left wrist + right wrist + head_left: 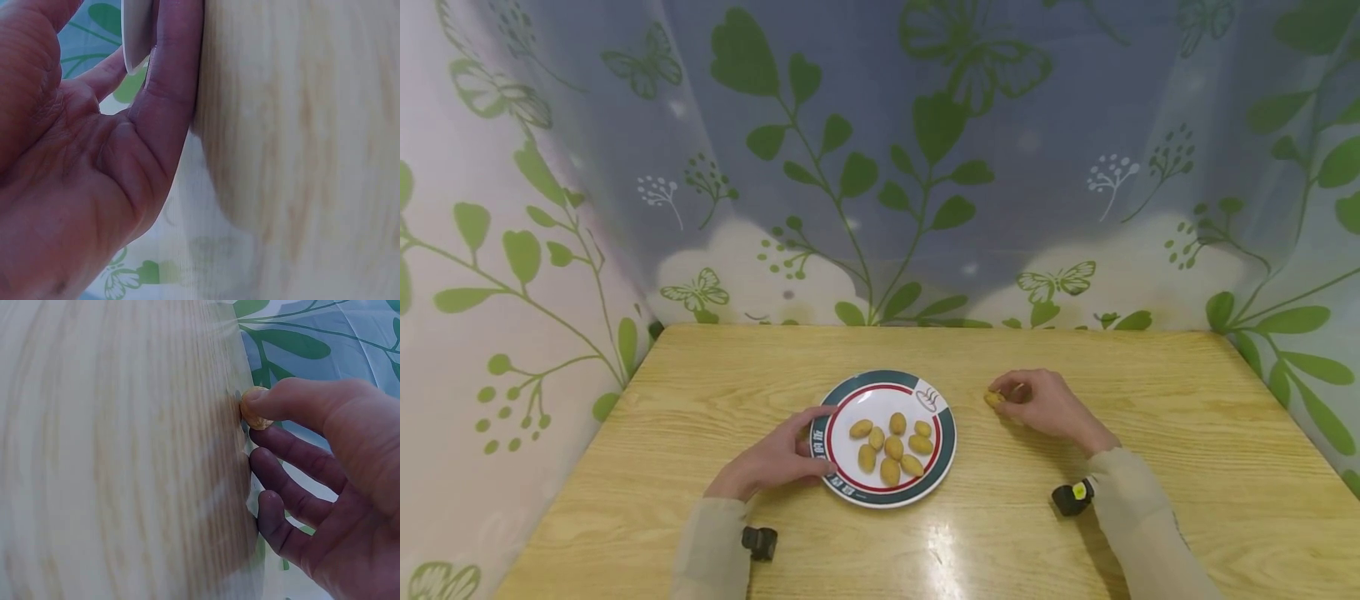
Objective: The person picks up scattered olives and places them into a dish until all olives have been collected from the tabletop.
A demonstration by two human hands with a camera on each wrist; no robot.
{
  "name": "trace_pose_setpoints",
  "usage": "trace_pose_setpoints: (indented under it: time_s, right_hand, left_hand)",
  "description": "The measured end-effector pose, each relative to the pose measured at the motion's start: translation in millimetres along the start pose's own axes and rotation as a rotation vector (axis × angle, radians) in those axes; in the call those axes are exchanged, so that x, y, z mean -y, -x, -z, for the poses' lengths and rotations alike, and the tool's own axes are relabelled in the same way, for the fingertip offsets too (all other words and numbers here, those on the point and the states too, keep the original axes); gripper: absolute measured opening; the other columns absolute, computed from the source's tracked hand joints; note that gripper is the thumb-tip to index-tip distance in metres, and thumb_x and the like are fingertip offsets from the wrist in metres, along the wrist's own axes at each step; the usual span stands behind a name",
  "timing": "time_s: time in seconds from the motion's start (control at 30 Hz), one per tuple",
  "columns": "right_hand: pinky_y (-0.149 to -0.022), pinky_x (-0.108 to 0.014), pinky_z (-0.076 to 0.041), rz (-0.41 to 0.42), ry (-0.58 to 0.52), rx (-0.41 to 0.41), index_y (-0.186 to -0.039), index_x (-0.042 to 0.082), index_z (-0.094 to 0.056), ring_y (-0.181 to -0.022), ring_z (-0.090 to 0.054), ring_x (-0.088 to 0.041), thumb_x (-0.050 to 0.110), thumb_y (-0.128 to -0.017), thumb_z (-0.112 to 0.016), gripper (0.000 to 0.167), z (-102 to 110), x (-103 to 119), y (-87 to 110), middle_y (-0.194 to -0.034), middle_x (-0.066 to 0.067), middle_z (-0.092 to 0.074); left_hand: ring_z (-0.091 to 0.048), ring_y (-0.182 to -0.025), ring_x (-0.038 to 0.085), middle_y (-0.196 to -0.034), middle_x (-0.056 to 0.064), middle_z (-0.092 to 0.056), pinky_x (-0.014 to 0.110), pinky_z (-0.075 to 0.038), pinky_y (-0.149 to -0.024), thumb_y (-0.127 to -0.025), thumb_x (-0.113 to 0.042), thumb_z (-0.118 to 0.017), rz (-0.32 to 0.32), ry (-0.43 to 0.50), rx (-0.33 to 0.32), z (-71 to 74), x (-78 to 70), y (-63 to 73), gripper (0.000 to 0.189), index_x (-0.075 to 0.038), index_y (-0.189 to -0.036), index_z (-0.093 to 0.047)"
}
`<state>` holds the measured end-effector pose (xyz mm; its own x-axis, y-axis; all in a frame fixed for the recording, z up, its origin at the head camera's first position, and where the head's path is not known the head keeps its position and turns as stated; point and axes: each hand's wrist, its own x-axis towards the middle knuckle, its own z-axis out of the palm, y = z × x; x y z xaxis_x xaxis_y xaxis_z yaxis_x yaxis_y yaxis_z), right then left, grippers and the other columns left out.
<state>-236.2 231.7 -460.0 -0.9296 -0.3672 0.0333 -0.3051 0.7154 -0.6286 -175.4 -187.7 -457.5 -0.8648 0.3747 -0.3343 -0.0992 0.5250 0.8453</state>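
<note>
A white plate (854, 402) with a dark green rim and a red ring stands on the table, with several small yellow-brown ovals (893, 447) that look like small potatoes on it. My left hand (780, 452) grips the plate's left edge, its thumb and a finger over the rim. The left wrist view shows the plate's pale edge (137, 37) between the fingers. To the right of the plate, my right hand (1047, 406) pinches one more potato-like oval (255, 411) between thumb and index finger, at the tabletop. Its other fingers are bent in the right wrist view.
The wooden table (722, 375) carries the plate and meets a curtain (880, 208) printed with leaves and butterflies at its back and sides. A small black camera sits at the left wrist (760, 542) and another at the right wrist (1072, 497).
</note>
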Motion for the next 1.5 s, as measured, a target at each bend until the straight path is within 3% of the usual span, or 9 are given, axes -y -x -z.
trace_pose_setpoints:
  time_s: [0.23, 0.6, 0.7, 0.93, 1.13, 1.37, 1.5]
  right_hand:
    - [-0.07, -0.029, -0.053, 0.008, -0.015, -0.027, -0.114, 0.009, -0.075, -0.088, -0.07, -0.017, 0.011, -0.09, -0.075, 0.024, 0.9, 2.5, 2.7, -0.101, -0.008, -0.075]
    - [-0.064, -0.028, -0.052, 0.013, -0.049, -0.058, -0.114, 0.013, -0.076, -0.088, -0.068, -0.017, 0.011, -0.09, -0.075, 0.024, 0.5, 6.4, 4.0, -0.1, -0.007, -0.076]
    - [-0.062, -0.028, -0.052, 0.012, -0.063, -0.058, -0.115, 0.013, -0.075, -0.088, -0.068, -0.017, 0.012, -0.091, -0.075, 0.024, 0.4, 8.4, 4.4, -0.103, -0.008, -0.075]
    - [-0.061, -0.028, -0.051, 0.017, -0.087, -0.069, -0.115, 0.015, -0.076, -0.09, -0.067, -0.018, 0.012, -0.091, -0.075, 0.024, -0.1, 14.0, 5.9, -0.112, -0.009, -0.075]
    - [-0.059, -0.027, -0.052, 0.029, -0.082, -0.086, -0.114, 0.015, -0.076, -0.09, -0.068, -0.018, 0.012, -0.09, -0.075, 0.024, -2.8, 17.8, 5.0, -0.115, -0.011, -0.074]
    - [-0.061, -0.026, -0.051, 0.06, -0.08, -0.098, -0.113, 0.015, -0.076, -0.088, -0.067, -0.017, 0.011, -0.09, -0.075, 0.023, -5.3, 24.4, 3.6, -0.114, -0.01, -0.074]
    - [-0.061, -0.026, -0.052, 0.067, -0.093, -0.099, -0.112, 0.014, -0.076, -0.087, -0.067, -0.017, 0.01, -0.09, -0.076, 0.023, -6.3, 29.3, 3.2, -0.113, -0.01, -0.075]
  left_hand:
    - [-0.068, -0.1, 0.019, -0.133, 0.018, -0.06, 0.029, -0.053, -0.084, -0.085, -0.016, -0.082, 0.008, 0.0, -0.015, -0.8, -0.2, -1.8, 0.084, -0.019, -0.156, -0.038]
    - [-0.069, -0.103, 0.02, -0.138, 0.021, -0.057, 0.028, -0.054, -0.085, -0.086, -0.015, -0.081, -0.003, 0.016, -0.001, -1.2, -1.5, -1.2, 0.084, -0.017, -0.157, -0.036]
    - [-0.069, -0.102, 0.02, -0.136, 0.019, -0.059, 0.03, -0.055, -0.085, -0.085, -0.014, -0.081, 0.011, 0.016, -0.016, -1.5, -0.8, -1.4, 0.084, -0.019, -0.157, -0.037]
    - [-0.064, -0.085, 0.018, -0.108, 0.012, -0.066, 0.03, -0.051, -0.078, -0.085, -0.018, -0.083, 0.032, -0.045, -0.037, -1.4, -1.3, 0.8, 0.084, -0.021, -0.156, -0.039]
    - [-0.068, -0.094, 0.019, -0.124, 0.016, -0.063, 0.03, -0.054, -0.083, -0.085, -0.015, -0.082, 0.019, 0.001, -0.022, -0.9, -1.1, 1.0, 0.084, -0.02, -0.157, -0.038]
    - [-0.066, -0.09, 0.018, -0.119, 0.013, -0.064, 0.03, -0.051, -0.081, -0.085, -0.017, -0.083, 0.012, -0.028, -0.027, -0.3, -1.0, 1.0, 0.084, -0.02, -0.156, -0.039]
    - [-0.068, -0.096, 0.019, -0.128, 0.017, -0.062, 0.03, -0.053, -0.084, -0.085, -0.016, -0.082, 0.01, -0.007, -0.021, -0.6, -0.2, 0.0, 0.084, -0.019, -0.157, -0.038]
